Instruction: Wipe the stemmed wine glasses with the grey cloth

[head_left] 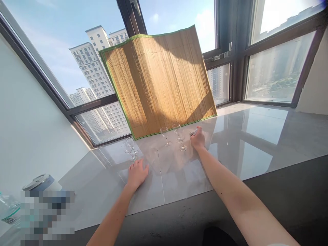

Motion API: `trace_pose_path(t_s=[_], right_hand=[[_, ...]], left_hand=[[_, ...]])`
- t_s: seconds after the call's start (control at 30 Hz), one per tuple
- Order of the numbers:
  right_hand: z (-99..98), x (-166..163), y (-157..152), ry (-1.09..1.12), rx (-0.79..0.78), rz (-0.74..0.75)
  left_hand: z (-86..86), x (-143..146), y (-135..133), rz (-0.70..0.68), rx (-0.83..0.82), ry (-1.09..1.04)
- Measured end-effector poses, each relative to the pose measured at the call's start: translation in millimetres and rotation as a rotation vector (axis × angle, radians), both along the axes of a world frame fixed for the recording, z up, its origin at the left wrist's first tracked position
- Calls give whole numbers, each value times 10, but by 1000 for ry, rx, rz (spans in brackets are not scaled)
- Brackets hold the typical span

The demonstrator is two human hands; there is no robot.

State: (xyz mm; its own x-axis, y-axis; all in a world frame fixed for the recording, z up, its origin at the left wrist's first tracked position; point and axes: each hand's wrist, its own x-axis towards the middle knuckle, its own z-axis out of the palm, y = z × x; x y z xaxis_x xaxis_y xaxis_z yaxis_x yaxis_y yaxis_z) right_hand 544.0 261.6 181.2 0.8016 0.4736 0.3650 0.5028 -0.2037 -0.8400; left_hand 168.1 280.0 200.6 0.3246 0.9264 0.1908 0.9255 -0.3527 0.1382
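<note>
My left hand (137,172) lies on the grey tiled sill with its fingers outstretched, just in front of a pair of clear stemmed glasses (133,157). Whether its fingertips touch a foot there I cannot tell. Further back on the right, my right hand (198,137) is closed around a small clear piece that looks like a stemmed glass (193,133), mostly hidden by the fingers. To its left stand three more stemmed glasses: one at the front (182,147), one behind it (176,127) and one further left (167,143).
A bamboo mat (166,82) with green edging leans upright against the window behind the glasses. At the lower left are a lidded blue-and-white tub (47,183) and a clear plastic bottle (10,206), partly blurred out. The sill (189,191) ends at a front edge near my forearms.
</note>
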Motion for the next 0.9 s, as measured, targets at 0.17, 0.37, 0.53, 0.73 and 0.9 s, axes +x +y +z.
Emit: trace_pose_path(t_s=[0.17, 0.37, 0.53, 0.73, 0.9], right_hand=[[7, 1, -12, 0, -21, -2], [-2, 23, 6, 0, -26, -15], [-5, 24, 7, 14, -1, -7], [-14, 27, 17, 15, 0, -4], [-4, 18, 1, 19, -8, 3]], left_hand=[[-9, 1086, -424, -568, -63, -94], [-3, 2021, -270, -547, -140, -20], [47, 1797, -272, -617, -48, 37], [47, 660, -489, -508, 53, 68], [-3, -246, -309, -172, 32, 107]])
